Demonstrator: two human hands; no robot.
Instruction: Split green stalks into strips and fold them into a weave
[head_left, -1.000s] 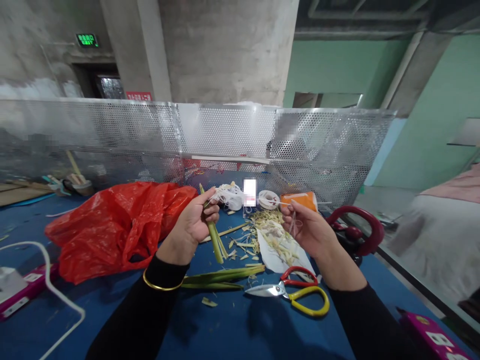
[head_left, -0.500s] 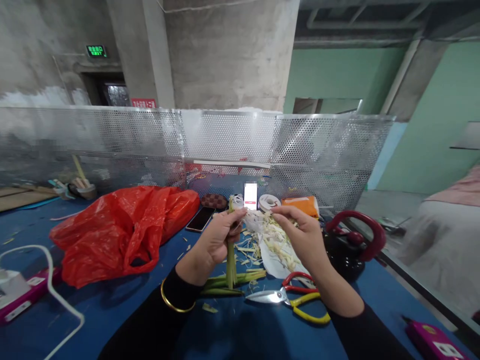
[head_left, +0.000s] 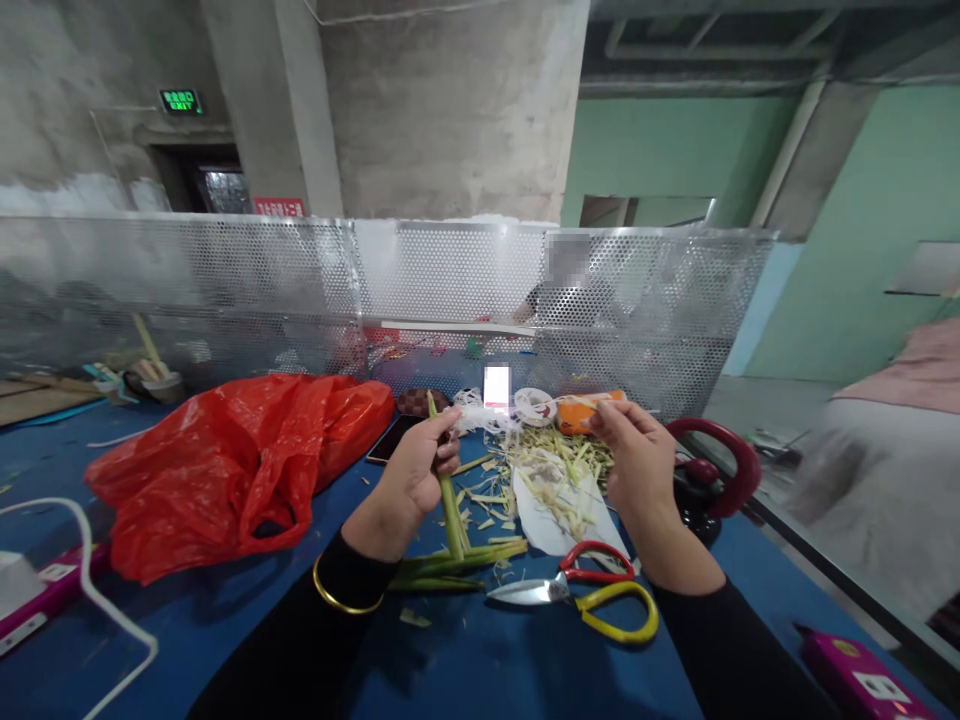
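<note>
My left hand (head_left: 415, 468) is closed around an upright green plant stalk (head_left: 450, 515), its tip poking above the fingers. Off to the right, my right hand (head_left: 637, 455) pinches a thin pale strip (head_left: 579, 401) between thumb and fingertips. Between the hands, shredded pale green peelings (head_left: 559, 480) lie heaped on and around a white sheet (head_left: 532, 520). More green stalks (head_left: 480, 558) rest on the blue table below my left hand. Scissors (head_left: 555, 590) with one red and one yellow handle lie nearby, blades pointing left.
A red plastic bag (head_left: 225, 460) spreads over the left side. A lit phone (head_left: 496, 388), a white ribbon spool (head_left: 535, 405) and an orange packet (head_left: 574, 415) stand at the back. A dark kettle (head_left: 701, 505) is at right. Behind the perforated screen (head_left: 457, 270) sits a person.
My right hand has moved right, away from my left hand, with the pale strip drawn out. The stalk in my left hand now leans slightly. A person has appeared behind the screen.
</note>
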